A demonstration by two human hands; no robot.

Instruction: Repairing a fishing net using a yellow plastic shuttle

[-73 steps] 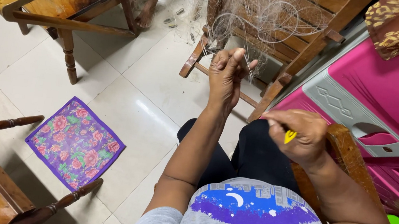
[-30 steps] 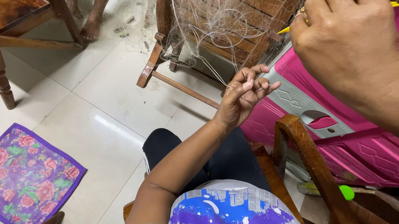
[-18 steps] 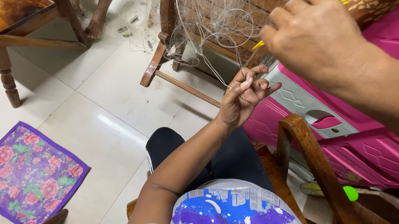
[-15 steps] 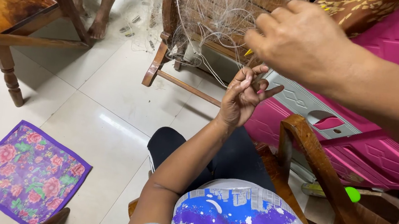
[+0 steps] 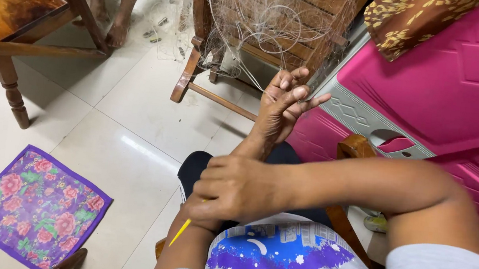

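My left hand point(image 5: 286, 102) is stretched forward, fingers pinching thin pale strands of a fishing net point(image 5: 267, 14) that hangs over a wooden chair point(image 5: 243, 40). My right hand point(image 5: 233, 187) is drawn back across my body, close to my left forearm, closed around a thin yellow netting needle point(image 5: 180, 232) whose tip points down and left. A fine line between the two hands cannot be made out.
A pink plastic cabinet point(image 5: 445, 97) stands to the right, with a patterned brown cloth point(image 5: 412, 16) above it. A wooden table point(image 5: 14, 16) is at upper left, with another person's bare feet point(image 5: 109, 17) beyond it. A purple floral cloth point(image 5: 36, 208) lies on the white tiled floor.
My right hand has swung from high up at the right, near the net, down and across my body to my left forearm. My left hand stayed at the net.
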